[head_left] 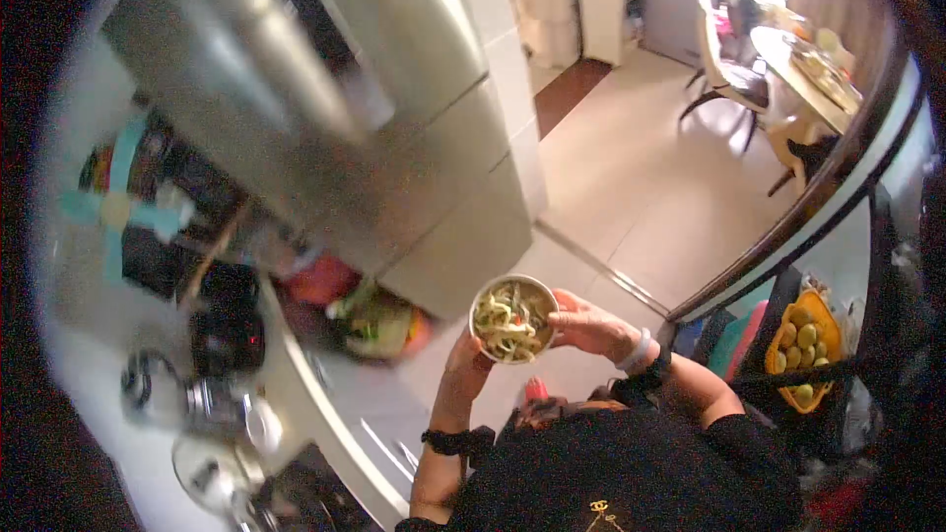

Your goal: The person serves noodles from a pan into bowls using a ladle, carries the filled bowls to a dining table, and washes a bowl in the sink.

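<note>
A round bowl [476, 307] of pale, noodle-like strips with bits of green and orange is carried in front of my body at chest height. Its left side rests in my left hand [467, 360], whose fingers curl under the rim. On the opposite side my right hand [591, 325] grips the wall, thumb over the edge. The undersides of both hands and the bowl's base are hidden. A black band circles my left wrist; a white bracelet and a dark band are on my right.
A steel fridge [434, 177] stands ahead to the left. Below it are leafy vegetables [370, 320]. The counter [305, 374] runs along my left. A doorway track [601, 266] leads to a chair [729, 69] and a dining table [808, 69]. An orange basket [803, 335] of round produce hangs at right.
</note>
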Demonstrator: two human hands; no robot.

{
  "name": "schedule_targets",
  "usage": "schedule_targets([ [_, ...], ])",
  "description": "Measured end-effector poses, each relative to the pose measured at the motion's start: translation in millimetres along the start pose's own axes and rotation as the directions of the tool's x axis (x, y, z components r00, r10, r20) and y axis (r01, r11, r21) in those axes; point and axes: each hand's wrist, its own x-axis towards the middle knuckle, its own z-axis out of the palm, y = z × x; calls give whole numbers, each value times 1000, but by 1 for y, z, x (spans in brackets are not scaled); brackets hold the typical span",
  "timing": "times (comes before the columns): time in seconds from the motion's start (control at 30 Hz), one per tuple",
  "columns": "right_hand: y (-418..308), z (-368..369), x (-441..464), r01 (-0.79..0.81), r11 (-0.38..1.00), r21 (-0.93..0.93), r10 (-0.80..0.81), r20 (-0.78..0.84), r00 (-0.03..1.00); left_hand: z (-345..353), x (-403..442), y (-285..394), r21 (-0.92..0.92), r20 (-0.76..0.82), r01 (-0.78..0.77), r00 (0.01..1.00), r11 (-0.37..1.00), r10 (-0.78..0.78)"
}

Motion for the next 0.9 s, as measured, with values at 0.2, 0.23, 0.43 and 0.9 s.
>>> schedule_targets([
  [0.2, -116, -67, 88, 232, 969, 89, -210, -205, 956, -13, 226, 68, -332, 437, 248, 895, 910, -84],
  [0.23, -133, -77, 91, 270, 957, 104, -239, -244, 940, 0, 253, 77, -319, 473, 228, 879, 920, -54],
  [0.43, -232, -184, 113, 404, 914, 33, -350, -443, 826, 67, 434, 83, -110, 588, 223, 800, 968, -118],
  [0.9, -538, -488, 118, 574, 819, 6, -481, -537, 693, 314, 828, 99, -268, 757, 392, 651, 880, -60],
])
